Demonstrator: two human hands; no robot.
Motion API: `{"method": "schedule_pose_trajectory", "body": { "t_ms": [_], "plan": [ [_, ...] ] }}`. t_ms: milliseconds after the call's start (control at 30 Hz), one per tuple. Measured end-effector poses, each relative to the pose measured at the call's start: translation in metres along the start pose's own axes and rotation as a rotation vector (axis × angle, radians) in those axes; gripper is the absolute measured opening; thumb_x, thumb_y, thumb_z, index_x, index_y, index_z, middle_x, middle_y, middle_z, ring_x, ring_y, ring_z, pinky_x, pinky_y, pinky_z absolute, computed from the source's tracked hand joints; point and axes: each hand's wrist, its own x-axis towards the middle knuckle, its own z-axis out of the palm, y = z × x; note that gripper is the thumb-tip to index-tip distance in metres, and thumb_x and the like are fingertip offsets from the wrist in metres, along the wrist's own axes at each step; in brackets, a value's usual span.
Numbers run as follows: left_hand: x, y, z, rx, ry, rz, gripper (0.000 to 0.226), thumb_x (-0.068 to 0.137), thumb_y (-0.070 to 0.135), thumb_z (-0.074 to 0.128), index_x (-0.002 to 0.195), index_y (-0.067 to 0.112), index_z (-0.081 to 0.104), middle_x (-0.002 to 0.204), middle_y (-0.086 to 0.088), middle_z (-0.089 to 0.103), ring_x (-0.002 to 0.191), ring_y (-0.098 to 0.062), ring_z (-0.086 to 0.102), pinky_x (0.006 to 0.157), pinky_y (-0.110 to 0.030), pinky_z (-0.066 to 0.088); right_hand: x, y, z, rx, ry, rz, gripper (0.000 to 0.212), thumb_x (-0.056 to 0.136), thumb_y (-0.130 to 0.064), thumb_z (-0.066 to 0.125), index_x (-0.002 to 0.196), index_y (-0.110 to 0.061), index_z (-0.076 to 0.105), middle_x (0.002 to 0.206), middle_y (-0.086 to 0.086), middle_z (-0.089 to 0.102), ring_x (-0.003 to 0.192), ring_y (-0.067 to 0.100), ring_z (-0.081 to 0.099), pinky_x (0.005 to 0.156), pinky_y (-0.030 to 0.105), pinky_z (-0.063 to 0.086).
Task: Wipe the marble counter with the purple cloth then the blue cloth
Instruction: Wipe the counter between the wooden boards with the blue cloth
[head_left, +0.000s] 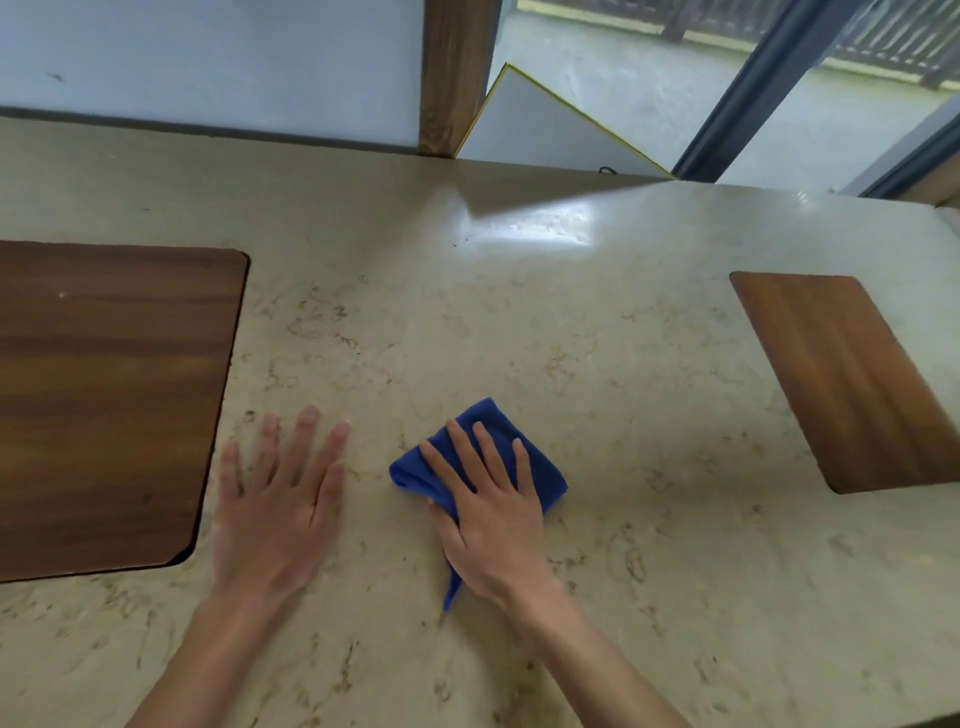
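Right hand flat on blue cloth, lower centre of marble counter.

Right hand (491, 525) presses the folded blue cloth (540, 467) onto the marble counter (571, 338), fingers straight and slightly spread; cloth edges show beyond the fingertips and under the palm. Left hand (278, 514) lies palm-down on bare marble just left of the cloth, fingers straight, fanned, holding nothing. Wood inlay panel (104, 405) at left edge, second wood panel (852, 384) at right. Purple cloth not seen.
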Motion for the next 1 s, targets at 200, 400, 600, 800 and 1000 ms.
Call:
{"method": "schedule_pose_trajectory", "body": {
  "t_ms": [200,400,600,800,1000],
  "plan": [
    [0.006,0.006,-0.001,-0.004,-0.037,-0.016,0.054,0.099,0.060,-0.003,0.153,0.053,-0.003,0.167,0.014,-0.005,0.153,-0.016,-0.014,0.122,-0.050,-0.010,0.010,0.039,-0.011,-0.017,0.014,0.066,0.057,0.103,-0.047,0.024,0.158,-0.041,0.012,0.168,-0.014,0.002,0.155,0.010,-0.008,0.125,0.045,-0.004],
    [0.023,0.043,-0.002,-0.042,-0.018,0.086,0.051,0.101,0.058,-0.003,0.152,0.053,-0.005,0.166,0.013,-0.010,0.151,-0.016,-0.020,0.121,-0.051,-0.012,0.010,0.041,-0.008,-0.013,0.022,0.086,0.057,0.104,-0.047,0.027,0.159,-0.039,0.015,0.168,-0.012,0.004,0.155,0.011,-0.007,0.125,0.044,-0.004],
    [0.025,0.067,0.008,-0.035,-0.026,0.089,0.054,0.098,0.059,-0.011,0.151,0.054,-0.008,0.166,0.013,-0.011,0.151,-0.018,-0.020,0.121,-0.052,-0.010,0.012,0.053,-0.009,-0.020,0.028,0.107,0.058,0.104,-0.044,0.026,0.159,-0.037,0.011,0.169,-0.011,0.001,0.154,0.010,-0.009,0.125,0.043,-0.003],
    [0.022,0.070,0.012,0.012,-0.013,0.111,0.053,0.103,0.057,-0.001,0.155,0.048,0.005,0.167,0.008,0.000,0.154,-0.025,-0.008,0.122,-0.056,-0.006,0.010,0.124,-0.032,-0.035,0.030,0.280,0.063,0.097,-0.052,0.013,0.158,-0.041,0.008,0.167,-0.013,-0.005,0.155,0.012,-0.009,0.126,0.042,-0.003],
    [0.023,0.068,0.018,0.048,0.028,0.109,0.052,0.104,0.054,0.005,0.156,0.046,0.010,0.167,0.005,0.009,0.154,-0.027,0.003,0.121,-0.057,-0.001,-0.012,0.247,-0.066,-0.026,0.072,0.575,0.056,0.102,-0.048,0.022,0.157,-0.042,0.014,0.169,-0.007,0.011,0.155,0.015,0.004,0.125,0.049,0.005]
  ]
}}
